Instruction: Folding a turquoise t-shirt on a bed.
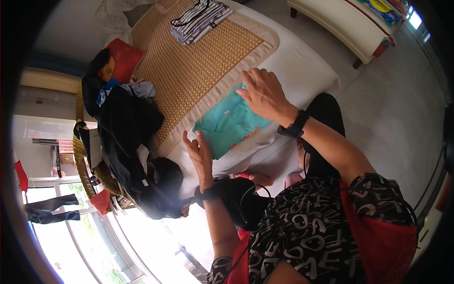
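A teal garment (230, 120) with orange lettering and a small white tag lies folded on the near edge of the bed, partly over the woven mat's cloth border. My left hand (199, 151) is at the garment's left end, thumb and fingers apart; whether it touches the cloth is unclear. Over the garment's right end is my right hand (264, 93), its fingers spread and slightly bent, with no cloth visibly gripped. Farther back on the woven mat (198, 71) rests a folded stack of black-and-white striped cloth (198, 23).
Dark clothes (124, 142) are heaped at the left, beside a red cushion (122, 58). The white bedding (301, 60) extends past the mat at the right. A cream cabinet (333, 26) on short dark legs stands at the upper right. Windows (95, 241) are at the lower left.
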Demonstrator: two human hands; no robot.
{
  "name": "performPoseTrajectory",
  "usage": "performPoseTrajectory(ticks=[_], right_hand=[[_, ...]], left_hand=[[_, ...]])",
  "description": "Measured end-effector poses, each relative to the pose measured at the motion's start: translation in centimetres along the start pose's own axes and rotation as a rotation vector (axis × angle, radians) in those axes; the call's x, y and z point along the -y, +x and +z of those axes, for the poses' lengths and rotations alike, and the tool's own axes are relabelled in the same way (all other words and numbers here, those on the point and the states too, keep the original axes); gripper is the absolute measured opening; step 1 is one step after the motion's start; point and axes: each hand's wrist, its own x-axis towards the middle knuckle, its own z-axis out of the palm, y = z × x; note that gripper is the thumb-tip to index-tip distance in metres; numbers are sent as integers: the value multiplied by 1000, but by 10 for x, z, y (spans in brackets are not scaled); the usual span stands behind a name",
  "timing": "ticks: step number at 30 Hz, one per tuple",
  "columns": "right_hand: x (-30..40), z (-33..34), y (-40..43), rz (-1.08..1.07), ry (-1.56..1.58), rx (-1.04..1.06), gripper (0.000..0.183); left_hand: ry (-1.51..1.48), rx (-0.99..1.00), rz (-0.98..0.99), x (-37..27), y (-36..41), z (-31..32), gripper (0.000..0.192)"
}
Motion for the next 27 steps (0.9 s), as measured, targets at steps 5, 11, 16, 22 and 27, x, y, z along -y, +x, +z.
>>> performPoseTrajectory(ticks=[5, 11, 16, 22, 27], right_hand=[[13, 26, -27, -259, 33, -17, 59], [-2, 49, -37, -247, 8, 127, 65], [-5, 48, -34, -234, -19, 148, 65], [28, 32, -35, -313, 22, 132, 60], [25, 40, -47, -335, 65, 174, 60]], left_hand=[[267, -140, 255, -2, -11, 24, 68], [363, -209, 450, 7, -8, 25, 63], [645, -100, 170, -42, -24, 15, 64], [774, -66, 634, -37, -24, 31, 59], [761, 121, 499, -9, -16, 38, 61]])
